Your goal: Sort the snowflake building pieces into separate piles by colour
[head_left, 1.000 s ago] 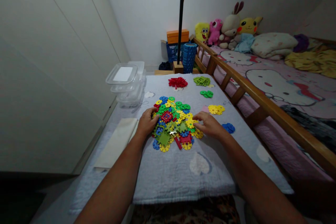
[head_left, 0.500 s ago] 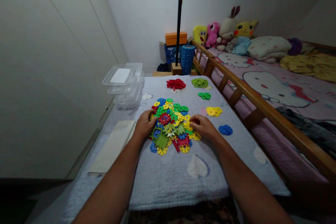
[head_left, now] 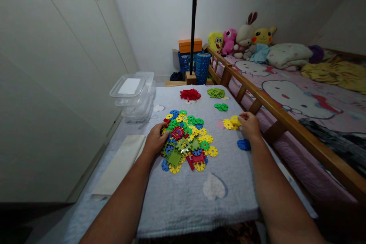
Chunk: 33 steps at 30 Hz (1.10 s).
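Note:
A mixed heap of plastic interlocking pieces [head_left: 183, 146] lies mid-table: notched discs in yellow, green and blue, with red and olive squares. Against the heap's left edge rests my left hand [head_left: 156, 139], thumb and fingers apart, fingertips partly hidden by pieces. My right hand [head_left: 250, 125] is at the small group of yellow notched discs [head_left: 228, 124], its fingers pinched on a yellow disc [head_left: 236, 119] over that group. Just below the right wrist is a stack of blue discs [head_left: 243, 144], partly covered by the forearm.
Farther back lie red pieces [head_left: 190, 94], light green squares [head_left: 216, 93] and green discs [head_left: 221, 107]. Stacked clear plastic boxes [head_left: 133, 101] and a folded cream cloth [head_left: 120, 166] sit on the left. A wooden bed rail [head_left: 274, 118] runs along the right.
My right hand has moved right, from the mixed heap's edge to the yellow group, with a yellow disc. My left hand has stayed at the heap. The view has shifted slightly.

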### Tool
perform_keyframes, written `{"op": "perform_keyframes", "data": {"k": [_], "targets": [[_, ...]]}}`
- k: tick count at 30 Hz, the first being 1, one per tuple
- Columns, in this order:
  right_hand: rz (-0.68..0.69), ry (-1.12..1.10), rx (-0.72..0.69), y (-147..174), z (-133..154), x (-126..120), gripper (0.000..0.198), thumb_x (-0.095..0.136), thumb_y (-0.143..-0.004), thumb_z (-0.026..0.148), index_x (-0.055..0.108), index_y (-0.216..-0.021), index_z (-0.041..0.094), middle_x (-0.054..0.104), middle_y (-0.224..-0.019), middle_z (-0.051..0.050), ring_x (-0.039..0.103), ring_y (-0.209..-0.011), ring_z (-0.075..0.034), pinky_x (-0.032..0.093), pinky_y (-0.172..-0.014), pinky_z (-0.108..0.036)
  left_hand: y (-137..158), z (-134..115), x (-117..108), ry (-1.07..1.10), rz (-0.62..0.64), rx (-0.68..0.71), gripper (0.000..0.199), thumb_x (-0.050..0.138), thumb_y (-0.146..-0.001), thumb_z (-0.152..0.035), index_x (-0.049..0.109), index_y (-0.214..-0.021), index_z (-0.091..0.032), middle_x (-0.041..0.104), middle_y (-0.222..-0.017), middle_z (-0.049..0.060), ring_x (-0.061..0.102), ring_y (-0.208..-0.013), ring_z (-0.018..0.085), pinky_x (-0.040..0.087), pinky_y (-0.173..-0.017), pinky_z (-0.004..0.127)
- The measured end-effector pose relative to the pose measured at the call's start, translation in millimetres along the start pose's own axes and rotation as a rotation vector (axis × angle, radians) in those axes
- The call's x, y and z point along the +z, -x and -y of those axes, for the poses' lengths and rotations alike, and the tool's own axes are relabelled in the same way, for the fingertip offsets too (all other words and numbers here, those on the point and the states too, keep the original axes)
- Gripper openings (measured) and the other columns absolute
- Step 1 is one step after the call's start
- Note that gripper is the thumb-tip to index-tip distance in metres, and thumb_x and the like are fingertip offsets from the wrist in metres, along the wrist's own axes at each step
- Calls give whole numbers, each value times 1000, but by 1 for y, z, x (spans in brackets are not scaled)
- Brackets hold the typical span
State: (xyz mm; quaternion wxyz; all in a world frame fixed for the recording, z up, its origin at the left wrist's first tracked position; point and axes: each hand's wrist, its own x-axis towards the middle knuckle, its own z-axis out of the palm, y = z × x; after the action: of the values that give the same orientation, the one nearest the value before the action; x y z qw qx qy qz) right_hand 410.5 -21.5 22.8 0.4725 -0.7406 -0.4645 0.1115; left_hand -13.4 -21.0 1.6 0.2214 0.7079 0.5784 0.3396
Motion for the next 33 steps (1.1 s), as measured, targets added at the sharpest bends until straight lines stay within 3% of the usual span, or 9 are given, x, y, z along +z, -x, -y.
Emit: {"op": "perform_keyframes", "data": {"k": [7, 12, 17, 21, 26, 29, 33], "targets": [[-22, 139, -25, 0, -14, 6, 17, 57, -67, 31, 64, -76, 19, 66, -69, -4, 58, -65, -19, 44, -63, -30, 1, -2, -1, -5, -5, 4, 40, 54, -83, -37, 63, -117, -19, 67, -122, 10, 61, -115, 26, 46, -105, 44], [-21, 252, -66, 2, -15, 5, 18, 52, -71, 28, 67, -79, 20, 71, -80, -8, 60, -74, -23, 46, -74, -35, 1, -2, -1, -20, -5, 11, 40, 53, -84, -38, 63, -118, -19, 67, -122, 11, 61, -115, 26, 46, -106, 44], [9, 272, -250, 14, 5, 10, 19, 51, -77, 28, 68, -82, 20, 73, -91, -10, 60, -84, -25, 44, -87, -39, 1, -2, -1, -18, 1, 5, 42, 53, -84, -38, 63, -119, -17, 67, -122, 11, 61, -115, 27, 46, -106, 43], [191, 217, -464, 40, 30, 30, 19, 52, -82, 27, 69, -87, 20, 73, -97, -11, 60, -96, -28, 40, -94, -43, 1, -3, -2, -13, 1, 2, 41, 53, -84, -38, 63, -118, -18, 66, -123, 11, 61, -116, 27, 46, -107, 43], [369, 207, -611, 73, 47, 60, 32, 52, -87, 25, 69, -113, 20, 71, -118, -11, 54, -109, -30, 38, -99, -47, 2, -1, -1, -2, -7, 3, 39, 54, -83, -36, 63, -117, -19, 67, -122, 10, 61, -115, 26, 46, -106, 43], [423, 251, -652, 81, 47, 73, 46, 49, -90, 24, 59, -135, 22, 62, -138, -10, 48, -122, -31, 34, -104, -51, 2, 1, 0, 0, -9, 12, 39, 54, -84, -36, 63, -118, -19, 67, -121, 10, 62, -115, 26, 47, -105, 43], [494, 356, -657, 83, 44, 84, 53, 42, -94, 24, 48, -147, 20, 50, -151, -9, 38, -136, -33, 28, -110, -54, 1, 2, 2, -4, -4, 18, 39, 53, -84, -35, 63, -118, -17, 67, -122, 11, 61, -115, 26, 45, -106, 43]]}}
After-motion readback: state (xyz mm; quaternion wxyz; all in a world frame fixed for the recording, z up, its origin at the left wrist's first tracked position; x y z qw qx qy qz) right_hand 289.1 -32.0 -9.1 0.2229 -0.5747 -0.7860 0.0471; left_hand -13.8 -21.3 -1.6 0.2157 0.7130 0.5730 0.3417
